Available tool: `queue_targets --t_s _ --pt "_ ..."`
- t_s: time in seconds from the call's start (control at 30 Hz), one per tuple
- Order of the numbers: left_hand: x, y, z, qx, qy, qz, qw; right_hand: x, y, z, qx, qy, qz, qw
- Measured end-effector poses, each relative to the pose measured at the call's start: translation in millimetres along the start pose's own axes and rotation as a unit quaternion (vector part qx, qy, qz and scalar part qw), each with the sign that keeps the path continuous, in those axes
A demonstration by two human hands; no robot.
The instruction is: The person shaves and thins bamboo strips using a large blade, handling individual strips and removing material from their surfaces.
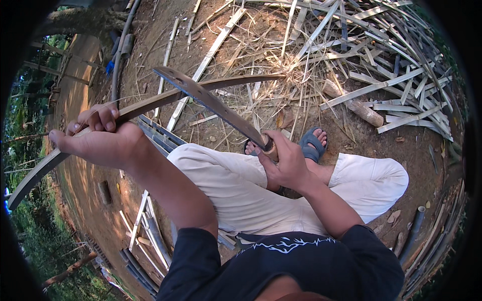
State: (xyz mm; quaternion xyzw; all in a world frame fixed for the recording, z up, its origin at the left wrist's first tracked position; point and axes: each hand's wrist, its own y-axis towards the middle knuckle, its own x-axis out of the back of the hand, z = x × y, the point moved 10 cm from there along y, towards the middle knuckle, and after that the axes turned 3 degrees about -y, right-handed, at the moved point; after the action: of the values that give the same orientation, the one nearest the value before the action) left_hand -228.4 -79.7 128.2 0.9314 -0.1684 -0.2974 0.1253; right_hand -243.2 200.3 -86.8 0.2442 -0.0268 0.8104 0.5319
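My left hand is closed round a long, narrow bamboo strip. The strip runs from the lower left, through my fist, to above the litter in the middle. My right hand grips the short wooden handle of a machete, whose broad brown blade points up and left. Its far end crosses in front of the strip, a short way beyond my left fist. I cannot tell whether blade and strip touch.
Shavings litter the dirt, with a heap of split bamboo strips at the far right. A short log lies beside it. Dark bamboo lengths lie left of my knee, and a pole at the near right.
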Motion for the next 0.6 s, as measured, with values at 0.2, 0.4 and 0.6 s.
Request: queue_targets --t_s 0.2,0.4,0.6 --pt "18.0 14.9 7.5 0.0 0.028 -0.032 0.999 21.0 -39.3 -152.0 -0.292 -0.015 -0.04 0.955" --pt "-0.9 61.0 9.6 0.024 -0.009 0.053 0.998 67.8 -68.0 -258.6 -0.357 -0.146 -0.106 0.916" --pt "-73.2 89.8 8.0 0.025 -0.063 0.115 0.991 88.4 -48.3 -268.0 -0.343 -0.308 -0.004 0.887"
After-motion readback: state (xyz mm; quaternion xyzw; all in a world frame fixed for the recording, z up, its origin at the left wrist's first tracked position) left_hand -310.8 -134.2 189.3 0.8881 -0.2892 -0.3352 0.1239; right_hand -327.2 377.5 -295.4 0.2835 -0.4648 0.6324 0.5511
